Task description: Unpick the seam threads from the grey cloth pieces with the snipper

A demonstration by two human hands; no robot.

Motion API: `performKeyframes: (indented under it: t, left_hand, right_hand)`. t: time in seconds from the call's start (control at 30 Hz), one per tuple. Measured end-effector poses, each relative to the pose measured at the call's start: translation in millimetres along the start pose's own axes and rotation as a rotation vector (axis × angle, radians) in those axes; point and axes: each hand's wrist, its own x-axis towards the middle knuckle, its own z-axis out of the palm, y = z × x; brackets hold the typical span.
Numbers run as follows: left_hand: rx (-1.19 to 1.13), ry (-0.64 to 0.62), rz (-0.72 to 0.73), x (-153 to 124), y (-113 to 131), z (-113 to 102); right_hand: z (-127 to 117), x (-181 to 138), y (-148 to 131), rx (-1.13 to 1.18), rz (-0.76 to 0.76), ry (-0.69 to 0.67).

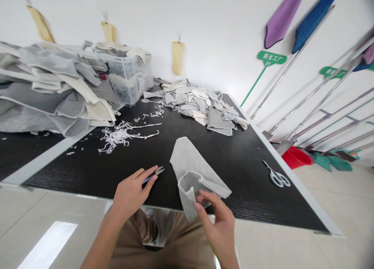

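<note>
My left hand [131, 191] is closed around small blue-handled thread snips [153, 174], their pointed blades showing past the fingertips. In front of me lies a light grey fabric sleeve [193, 158], tapered toward its far end. Its near opening gapes toward me, and the lowest part hangs over the table's front edge. At that opening, the thumb and fingers of my right hand [217, 216] come together on the rim of the cloth. The snips are to the left of the sleeve, apart from it.
White-handled scissors [277, 176] lie at the right of the black table [248, 199]. Thread scraps [118, 134] are heaped left of centre. Behind are a pile of small fabric pieces [193, 97], a clear plastic bin [128, 74] and stacked grey cloth [43, 93]. A red bucket [296, 158] stands beyond.
</note>
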Motion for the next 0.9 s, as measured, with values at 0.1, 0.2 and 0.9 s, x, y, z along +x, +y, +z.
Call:
performKeyframes:
  t: [0.1, 0.2, 0.9]
  left_hand:
    - [0.03, 0.021, 0.021, -1, -1, 2]
    - [0.056, 0.018, 0.023, 0, 2, 2]
    - [0.13, 0.066, -0.009, 10, 8, 1]
  right_hand:
    - [-2, 0, -7, -0.098, -0.053, 0.056]
    - [4, 2, -17, -0.25, -0.12, 0.02]
    - [-49, 59, -13, 0.225, 0.085, 0.482]
